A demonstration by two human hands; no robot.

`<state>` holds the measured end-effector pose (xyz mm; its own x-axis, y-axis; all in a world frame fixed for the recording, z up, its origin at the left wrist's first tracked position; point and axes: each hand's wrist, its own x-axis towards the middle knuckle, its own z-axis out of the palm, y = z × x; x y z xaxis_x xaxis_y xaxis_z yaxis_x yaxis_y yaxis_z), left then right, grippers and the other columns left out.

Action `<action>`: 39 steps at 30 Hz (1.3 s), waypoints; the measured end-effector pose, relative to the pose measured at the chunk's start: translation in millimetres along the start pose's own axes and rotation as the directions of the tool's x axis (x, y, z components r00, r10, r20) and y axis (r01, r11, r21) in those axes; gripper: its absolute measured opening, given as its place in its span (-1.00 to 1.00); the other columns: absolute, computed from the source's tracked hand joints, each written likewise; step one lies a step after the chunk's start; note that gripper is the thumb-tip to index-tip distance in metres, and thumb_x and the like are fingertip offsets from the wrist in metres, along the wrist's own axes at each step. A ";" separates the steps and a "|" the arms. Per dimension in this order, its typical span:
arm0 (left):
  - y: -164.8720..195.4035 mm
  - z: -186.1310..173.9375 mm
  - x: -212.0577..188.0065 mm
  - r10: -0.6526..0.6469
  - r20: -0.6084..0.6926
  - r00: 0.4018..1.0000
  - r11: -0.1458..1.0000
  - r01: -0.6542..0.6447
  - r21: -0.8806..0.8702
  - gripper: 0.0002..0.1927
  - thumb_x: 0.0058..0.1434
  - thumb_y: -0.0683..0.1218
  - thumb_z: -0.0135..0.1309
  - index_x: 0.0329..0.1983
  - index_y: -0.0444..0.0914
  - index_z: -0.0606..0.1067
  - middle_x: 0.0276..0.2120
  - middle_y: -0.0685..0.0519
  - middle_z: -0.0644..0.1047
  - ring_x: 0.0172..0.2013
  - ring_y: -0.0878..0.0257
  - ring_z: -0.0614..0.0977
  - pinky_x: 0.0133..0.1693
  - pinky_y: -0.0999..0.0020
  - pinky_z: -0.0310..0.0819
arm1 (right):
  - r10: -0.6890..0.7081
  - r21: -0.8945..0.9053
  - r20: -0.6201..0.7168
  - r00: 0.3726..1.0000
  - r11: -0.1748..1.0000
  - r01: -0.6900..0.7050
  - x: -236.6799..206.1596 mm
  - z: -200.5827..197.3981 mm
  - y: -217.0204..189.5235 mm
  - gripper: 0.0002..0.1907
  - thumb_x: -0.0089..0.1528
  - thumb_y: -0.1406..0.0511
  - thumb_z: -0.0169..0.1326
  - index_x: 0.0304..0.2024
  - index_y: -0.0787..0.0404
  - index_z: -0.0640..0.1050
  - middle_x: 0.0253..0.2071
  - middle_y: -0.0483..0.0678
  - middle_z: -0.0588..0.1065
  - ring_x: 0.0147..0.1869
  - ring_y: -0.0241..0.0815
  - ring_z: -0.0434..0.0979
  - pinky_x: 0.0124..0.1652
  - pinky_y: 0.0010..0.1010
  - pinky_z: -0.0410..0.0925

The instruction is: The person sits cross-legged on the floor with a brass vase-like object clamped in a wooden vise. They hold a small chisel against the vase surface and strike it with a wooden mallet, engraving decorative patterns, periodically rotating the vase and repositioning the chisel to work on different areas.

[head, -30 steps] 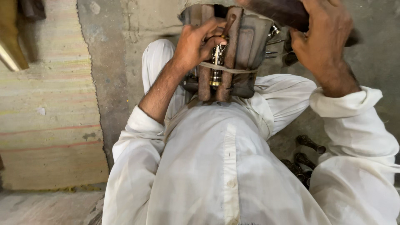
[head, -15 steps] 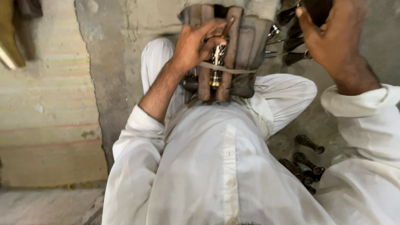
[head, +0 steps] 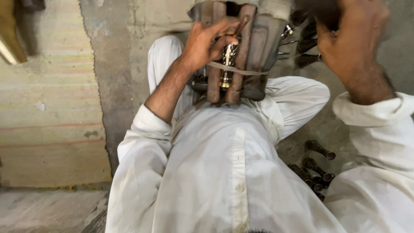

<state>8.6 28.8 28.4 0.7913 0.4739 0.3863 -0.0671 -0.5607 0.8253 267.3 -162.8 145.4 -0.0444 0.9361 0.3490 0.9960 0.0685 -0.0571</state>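
Right hand (head: 351, 41) blurred, contents unclear

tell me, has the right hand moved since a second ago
Yes. The right hand has swung right, away from the wooden clamp, which stays put between the knees.

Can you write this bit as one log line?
left hand: pinching brass piece in wooden clamp | right hand: raised, blurred | floor: dark pieces

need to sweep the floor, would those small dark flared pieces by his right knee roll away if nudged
Probably. The dark flared pieces look round-bodied and lie loose on their sides on the concrete floor, so they may roll, likely curving since one end is wider. They look like metal, so probably stiff and fairly heavy for their size.
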 end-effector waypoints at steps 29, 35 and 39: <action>2.7 -9.1 14.3 0.102 0.102 0.990 0.995 -0.101 -0.009 -0.61 0.39 -0.16 0.26 0.23 -0.20 0.43 -0.11 -0.01 0.71 -0.05 0.14 0.78 -0.07 0.29 0.69 | 0.297 0.228 0.147 0.943 0.918 -0.325 -21.5 36.3 3.2 -0.68 0.34 0.25 0.43 -0.04 0.30 0.60 -0.30 0.06 0.57 -0.26 -0.11 0.59 -0.26 -0.25 0.38; 9.6 -8.4 13.2 -0.025 0.094 0.995 0.997 0.018 0.074 -0.62 0.38 -0.08 0.29 0.20 -0.17 0.46 -0.20 -0.03 0.71 -0.18 0.12 0.78 -0.19 0.24 0.63 | 0.196 0.162 -0.126 0.973 0.971 -0.175 -11.3 27.7 -0.1 -0.79 0.21 0.45 0.27 -0.11 0.29 0.57 -0.25 0.00 0.56 -0.19 -0.07 0.52 -0.15 -0.23 0.35; 7.2 -6.7 14.0 0.075 0.063 0.995 0.996 -0.077 0.033 -0.62 0.39 -0.09 0.26 0.21 -0.18 0.45 -0.12 -0.02 0.71 -0.09 0.10 0.78 -0.16 0.26 0.67 | 0.059 -0.033 -0.100 0.993 0.998 -0.062 -7.2 18.0 3.7 -0.76 0.14 0.51 0.26 -0.18 0.30 0.52 -0.24 0.01 0.52 -0.10 -0.02 0.50 -0.04 -0.21 0.31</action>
<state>15.0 35.9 42.5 0.8208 0.3868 0.4202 -0.1078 -0.6175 0.7791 270.0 -163.1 125.8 0.0224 0.8991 0.4372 0.9988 -0.0014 -0.0482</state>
